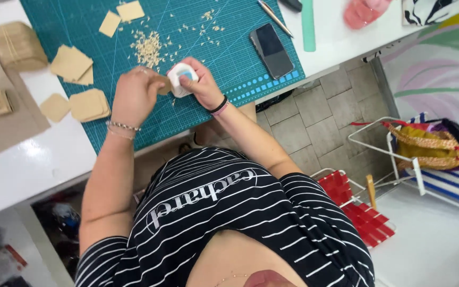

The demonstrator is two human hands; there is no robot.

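A dark, blank phone screen [272, 49] lies on the green mat's right edge; possibly red packaging [7, 261] bottom-left, blurred.

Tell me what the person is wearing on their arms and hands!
Both arms are bare below short black sleeves with thin white stripes. The left hand has slim beaded silver bracelets at the wrist and what looks like a ring on one finger. The right hand has a black band and a thin pink band beside it at the wrist. No gloves.
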